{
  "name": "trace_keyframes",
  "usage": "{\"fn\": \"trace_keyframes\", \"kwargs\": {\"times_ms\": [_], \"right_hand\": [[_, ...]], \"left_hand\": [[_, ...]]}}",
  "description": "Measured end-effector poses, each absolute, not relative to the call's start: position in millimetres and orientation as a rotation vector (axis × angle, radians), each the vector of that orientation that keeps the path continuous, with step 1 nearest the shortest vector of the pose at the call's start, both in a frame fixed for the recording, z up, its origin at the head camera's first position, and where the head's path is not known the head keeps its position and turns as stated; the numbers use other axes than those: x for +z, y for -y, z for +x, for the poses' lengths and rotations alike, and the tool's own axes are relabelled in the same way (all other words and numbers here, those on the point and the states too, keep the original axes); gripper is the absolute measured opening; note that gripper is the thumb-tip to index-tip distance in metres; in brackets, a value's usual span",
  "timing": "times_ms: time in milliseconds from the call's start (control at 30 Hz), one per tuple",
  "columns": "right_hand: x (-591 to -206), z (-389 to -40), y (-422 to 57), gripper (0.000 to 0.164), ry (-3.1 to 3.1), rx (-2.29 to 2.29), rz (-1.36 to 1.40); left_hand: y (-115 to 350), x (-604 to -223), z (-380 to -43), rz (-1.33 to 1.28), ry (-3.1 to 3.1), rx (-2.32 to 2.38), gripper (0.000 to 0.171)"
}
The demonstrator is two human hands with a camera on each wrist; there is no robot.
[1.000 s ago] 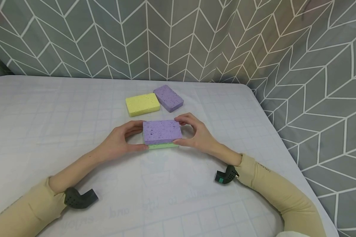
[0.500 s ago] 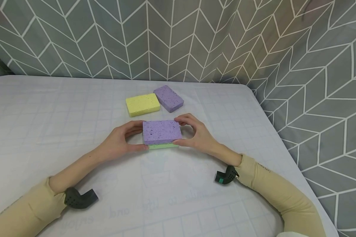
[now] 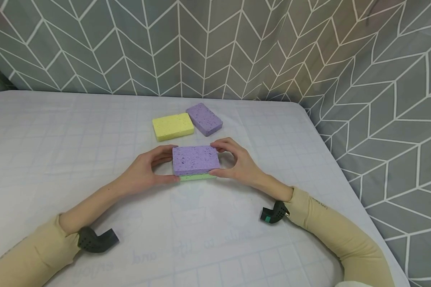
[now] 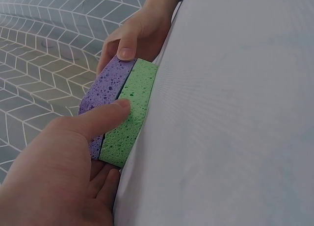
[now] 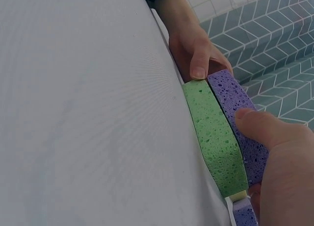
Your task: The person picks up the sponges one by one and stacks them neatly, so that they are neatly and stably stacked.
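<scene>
A purple sponge [image 3: 195,160] lies flat on a green sponge [image 3: 198,177], nearly lined up with it, at the middle of the table. From the left side my left hand [image 3: 143,169] grips the stack's end, fingers behind and thumb in front; in the left wrist view that thumb [image 4: 115,111] presses on the green sponge's side. My right hand [image 3: 242,163] pinches the right end of the purple sponge, its thumb [image 5: 250,123] against the purple front side in the right wrist view. The green sponge rests on the tablecloth.
Behind the stack lie a yellow sponge [image 3: 173,126] and a second purple sponge [image 3: 204,119], corner to side. The white tablecloth [image 3: 75,131] reaches a back edge by a patterned grey curtain [image 3: 186,48]. Dark cameras [image 3: 97,240] sit on both wrists.
</scene>
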State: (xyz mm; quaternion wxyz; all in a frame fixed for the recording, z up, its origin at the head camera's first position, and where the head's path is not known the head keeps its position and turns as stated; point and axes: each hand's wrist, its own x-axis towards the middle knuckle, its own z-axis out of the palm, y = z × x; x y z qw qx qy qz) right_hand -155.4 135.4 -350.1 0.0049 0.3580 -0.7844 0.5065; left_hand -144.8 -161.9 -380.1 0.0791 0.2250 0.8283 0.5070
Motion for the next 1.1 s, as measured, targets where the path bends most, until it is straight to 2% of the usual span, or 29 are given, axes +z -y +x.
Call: {"fn": "trace_keyframes", "kwargs": {"times_ms": [200,533,1100], "right_hand": [[-348.2,-154.9,-133.9,0.064,2.466,1.560,1.117],[-377.2,-173.7,-142.6,0.070,2.445,1.524,1.136],[-375.9,-172.2,-142.4,0.070,2.476,1.502,1.118]], "left_hand": [[162.1,-379.2,-144.8,0.667,-2.475,1.510,0.083],[162.8,-380.1,-145.3,0.663,-2.481,1.501,0.084],[162.0,-379.7,-143.8,0.633,-2.462,1.528,0.083]]}}
